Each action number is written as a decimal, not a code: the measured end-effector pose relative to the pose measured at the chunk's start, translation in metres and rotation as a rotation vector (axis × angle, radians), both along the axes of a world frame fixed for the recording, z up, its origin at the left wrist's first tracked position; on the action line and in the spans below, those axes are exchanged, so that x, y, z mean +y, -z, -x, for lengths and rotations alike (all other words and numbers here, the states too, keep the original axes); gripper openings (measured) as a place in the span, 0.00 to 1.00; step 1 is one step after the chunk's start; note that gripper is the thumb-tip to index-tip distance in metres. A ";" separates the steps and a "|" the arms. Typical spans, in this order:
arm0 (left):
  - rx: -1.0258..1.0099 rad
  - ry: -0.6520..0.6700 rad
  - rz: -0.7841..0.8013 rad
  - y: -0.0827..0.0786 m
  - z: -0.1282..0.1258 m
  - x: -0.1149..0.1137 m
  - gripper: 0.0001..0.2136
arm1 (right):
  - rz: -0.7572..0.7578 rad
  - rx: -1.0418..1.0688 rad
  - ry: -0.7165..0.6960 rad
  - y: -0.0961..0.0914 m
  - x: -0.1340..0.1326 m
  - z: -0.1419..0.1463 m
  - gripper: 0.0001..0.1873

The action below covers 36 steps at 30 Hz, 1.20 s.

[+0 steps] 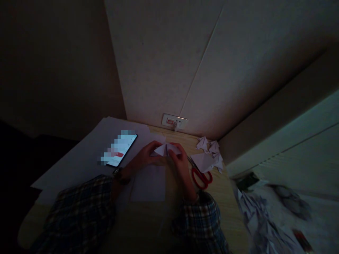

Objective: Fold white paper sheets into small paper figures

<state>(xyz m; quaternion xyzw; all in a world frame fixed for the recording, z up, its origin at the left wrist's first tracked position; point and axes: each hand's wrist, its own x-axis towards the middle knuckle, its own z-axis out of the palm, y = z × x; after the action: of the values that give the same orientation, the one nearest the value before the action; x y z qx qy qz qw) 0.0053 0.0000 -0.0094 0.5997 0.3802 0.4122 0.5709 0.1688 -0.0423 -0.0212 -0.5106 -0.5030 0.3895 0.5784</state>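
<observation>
Head view: pointed, creased paper (162, 150)

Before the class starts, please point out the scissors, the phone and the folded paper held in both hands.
Scissors (202, 175): head view, on the red handles.
Phone (124, 146): head view, on the lit screen.
Folded paper (162, 150): head view, on a pale flap.

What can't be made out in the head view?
All in the head view:
Smartphone screen: partly pixelated.
Left hand, right hand: some fingers hidden behind folded paper.
Grey item, lower right: too blurred to identify.
Right plaid sleeve: cut off by bottom edge.
</observation>
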 end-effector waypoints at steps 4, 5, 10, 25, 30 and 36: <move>-0.082 -0.041 0.112 -0.010 0.005 -0.006 0.13 | -0.026 -0.067 -0.009 0.000 0.000 -0.001 0.06; -0.085 -0.074 0.124 -0.013 0.005 -0.008 0.13 | -0.034 -0.083 -0.011 0.001 0.000 0.000 0.06; -0.110 -0.032 0.194 -0.016 0.007 -0.011 0.18 | -0.066 -0.150 0.001 0.002 -0.001 0.001 0.06; -0.079 -0.021 0.193 -0.025 0.007 -0.012 0.15 | -0.159 -0.230 -0.023 0.000 -0.004 0.001 0.09; 0.043 -0.119 0.091 -0.011 0.007 -0.002 0.14 | -0.194 -0.249 -0.093 0.000 -0.004 0.002 0.12; 0.106 -0.175 -0.118 0.002 0.009 0.006 0.14 | -0.052 -0.103 -0.305 0.003 -0.001 -0.013 0.20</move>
<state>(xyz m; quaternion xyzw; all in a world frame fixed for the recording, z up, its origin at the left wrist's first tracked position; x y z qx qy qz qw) -0.0034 0.0064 -0.0112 0.6179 0.4357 0.4497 0.4755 0.1815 -0.0429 -0.0242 -0.4324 -0.6134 0.4332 0.4990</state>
